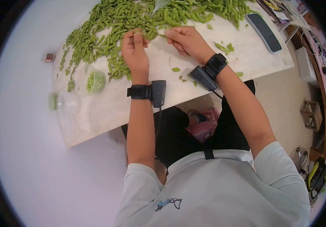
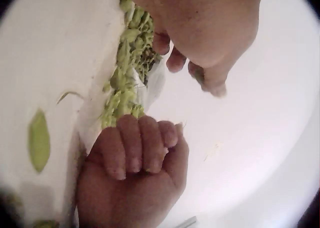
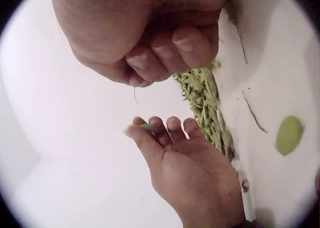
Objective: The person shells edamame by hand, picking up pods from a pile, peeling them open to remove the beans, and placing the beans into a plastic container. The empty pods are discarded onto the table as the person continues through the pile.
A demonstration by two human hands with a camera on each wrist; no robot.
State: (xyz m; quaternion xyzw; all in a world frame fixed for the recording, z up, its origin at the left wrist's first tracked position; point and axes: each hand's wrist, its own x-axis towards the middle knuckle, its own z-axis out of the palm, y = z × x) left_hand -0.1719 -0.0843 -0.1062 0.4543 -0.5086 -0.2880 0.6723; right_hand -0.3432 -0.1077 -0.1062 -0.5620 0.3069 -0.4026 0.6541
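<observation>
At the near edge of the green pod heap (image 1: 113,22), the left hand (image 1: 135,53) pinches a small green piece, partly covered by its fingertips; the piece (image 3: 144,126) shows in the right wrist view. Across a narrow gap, the right hand (image 1: 191,43) has its fingers curled in and thumb against the forefinger. From its pinch hangs a thin strand (image 3: 135,94). The hands do not touch. In the left wrist view the right hand (image 2: 132,173) appears below the left hand (image 2: 205,27). A loose pod (image 2: 39,141) lies on the table.
A clear bag of shelled beans (image 1: 95,82) and a clear plastic container (image 1: 68,102) stand at the left on the pale table (image 1: 106,113). At the right lies a dark phone (image 1: 264,32). Pod scraps (image 1: 223,47) are scattered near the right forearm.
</observation>
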